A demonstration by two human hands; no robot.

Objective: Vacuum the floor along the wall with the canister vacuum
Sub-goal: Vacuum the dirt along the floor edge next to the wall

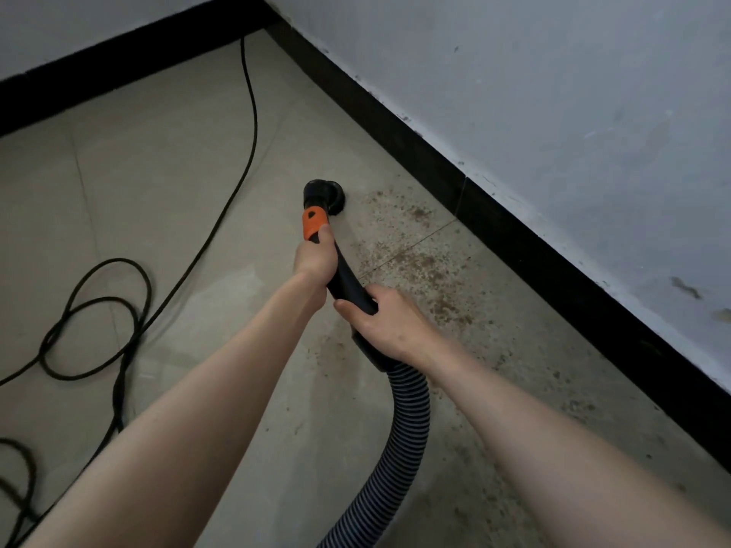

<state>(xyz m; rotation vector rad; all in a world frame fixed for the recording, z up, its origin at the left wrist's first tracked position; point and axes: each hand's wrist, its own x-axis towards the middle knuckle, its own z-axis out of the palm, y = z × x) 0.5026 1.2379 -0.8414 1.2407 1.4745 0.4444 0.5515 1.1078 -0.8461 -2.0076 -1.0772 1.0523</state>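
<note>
A black vacuum handle tube [348,282] with an orange collar [314,223] ends in a round black nozzle [323,193] that sits on the tiled floor. My left hand [314,261] grips the tube just below the orange collar. My right hand [385,322] grips the tube lower down, where the ribbed black hose [403,429] begins. Brown dirt specks [419,263] lie scattered on the tiles to the right of the nozzle, between it and the black skirting [514,239] of the white wall. The canister itself is out of view.
A black power cord [118,310] runs from the far corner down the left side of the floor and lies in loose loops there. A second wall with black skirting [118,69] closes the far side. The hose curves down to the bottom edge.
</note>
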